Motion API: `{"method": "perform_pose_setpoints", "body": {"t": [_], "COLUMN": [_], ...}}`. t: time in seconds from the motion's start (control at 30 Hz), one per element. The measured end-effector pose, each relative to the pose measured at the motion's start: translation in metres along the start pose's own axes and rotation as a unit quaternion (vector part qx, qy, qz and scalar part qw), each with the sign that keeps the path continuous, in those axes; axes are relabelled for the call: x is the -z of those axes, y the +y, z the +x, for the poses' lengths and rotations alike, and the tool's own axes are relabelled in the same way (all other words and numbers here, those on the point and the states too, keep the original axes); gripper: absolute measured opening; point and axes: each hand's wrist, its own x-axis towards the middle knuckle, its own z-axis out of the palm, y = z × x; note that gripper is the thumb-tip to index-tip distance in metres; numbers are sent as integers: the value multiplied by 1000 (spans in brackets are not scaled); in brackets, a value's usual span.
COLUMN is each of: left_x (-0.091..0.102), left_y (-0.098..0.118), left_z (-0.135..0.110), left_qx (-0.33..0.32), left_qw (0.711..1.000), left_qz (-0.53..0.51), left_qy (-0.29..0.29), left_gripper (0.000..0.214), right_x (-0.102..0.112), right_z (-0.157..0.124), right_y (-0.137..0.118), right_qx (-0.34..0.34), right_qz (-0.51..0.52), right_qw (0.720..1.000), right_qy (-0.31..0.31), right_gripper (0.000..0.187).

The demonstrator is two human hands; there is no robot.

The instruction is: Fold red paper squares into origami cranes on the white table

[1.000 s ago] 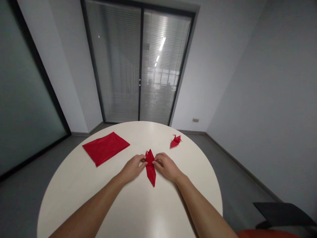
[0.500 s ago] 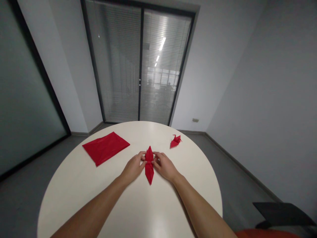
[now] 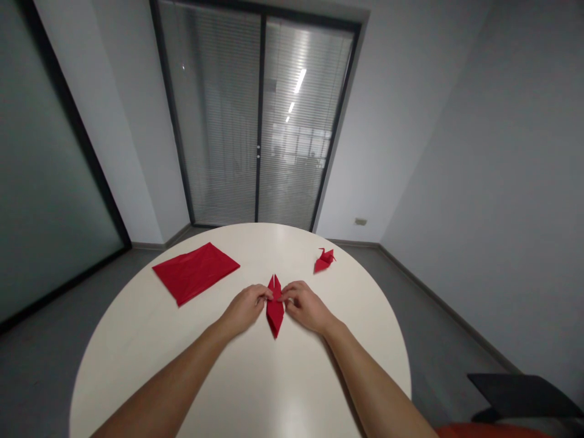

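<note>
A folded piece of red origami paper (image 3: 275, 316) lies between my hands near the middle of the white round table (image 3: 255, 377). It has a long diamond shape, with a slit splitting its far tip and one point towards me. My left hand (image 3: 247, 307) has its fingers closed on the paper's left edge. From the other side, my right hand (image 3: 306, 306) pinches the right edge, thumb and forefinger near the paper's middle. Part of each edge is hidden under the fingertips.
A finished red paper crane (image 3: 324, 260) stands at the table's far right. Flat red paper (image 3: 196, 274) lies at the far left. A chair with a black armrest (image 3: 524, 395) is at the lower right. Beyond the table are glass doors with blinds (image 3: 219, 121).
The folded paper now shows a split far tip and a different face, where before it had a single far point and a crease across its middle. Both hands remain at its sides.
</note>
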Motion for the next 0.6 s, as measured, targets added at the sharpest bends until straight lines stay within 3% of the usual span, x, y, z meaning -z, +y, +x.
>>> {"method": "perform_pose_setpoints", "body": {"t": [0.17,0.33,0.43,0.6], "left_x": [-1,-4,-4,-5], "left_y": [0,-2,1,2], "left_z": [-1,-5,-5,-5], "left_qx": [19,2,-4,44], "left_qw": [999,998,998,995], "left_qz": [31,46,61,87], "left_qy": [34,30,20,36], "left_gripper": [22,26,34,54], "right_x": [2,-3,-7,-11], "right_z": [-1,3,3,2], "right_y": [0,-3,1,8], "right_qx": [10,5,-32,-79], "right_qz": [10,7,3,31], "right_qw": [1000,1000,999,996], "right_qy": [1,14,24,30], "right_gripper": [24,18,35,63]}}
